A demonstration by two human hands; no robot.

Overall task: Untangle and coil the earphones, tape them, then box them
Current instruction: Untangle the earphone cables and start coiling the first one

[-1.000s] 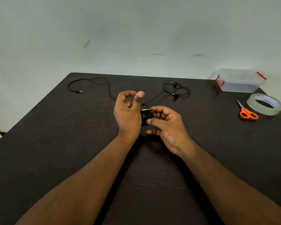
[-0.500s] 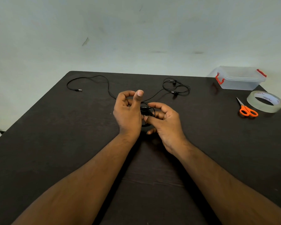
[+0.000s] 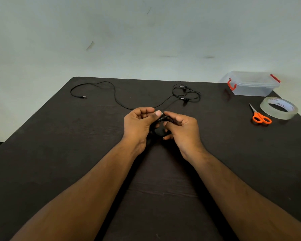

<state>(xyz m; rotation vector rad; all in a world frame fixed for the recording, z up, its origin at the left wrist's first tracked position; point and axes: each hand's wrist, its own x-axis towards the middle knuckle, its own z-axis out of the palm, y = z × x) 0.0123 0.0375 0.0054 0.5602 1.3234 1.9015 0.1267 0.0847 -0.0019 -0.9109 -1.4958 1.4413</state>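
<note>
A small black coil of earphone cable (image 3: 161, 118) sits between the two hands above the middle of the dark table (image 3: 42, 153), most of it hidden by fingers, so the number of turns cannot be read. The left hand (image 3: 139, 124) has its fingers curled in over the palm and its thumb pressed forward onto the coil's near edge, pinching it. The right hand (image 3: 182, 126) meets it from the other side, its index finger and thumb closed on the same bundle while the lower fingers hang loosely curled beneath. A second set of earphones (image 3: 184, 94) lies loose on the table beyond the hands — its cable runs in a long curve from a plug (image 3: 83, 97) at the far left, dips towards the hands, then rises to a tangle of loops and two earbuds at the far centre-right. Whether this cable touches the held coil cannot be told. At the far right corner stands a clear plastic box (image 3: 250, 84) with red latches, lid on. Nearer, along the right edge, a roll of clear tape (image 3: 278, 110) lies flat — orange-handled scissors (image 3: 258, 115) rest just beside it, blades pointing away.
</note>
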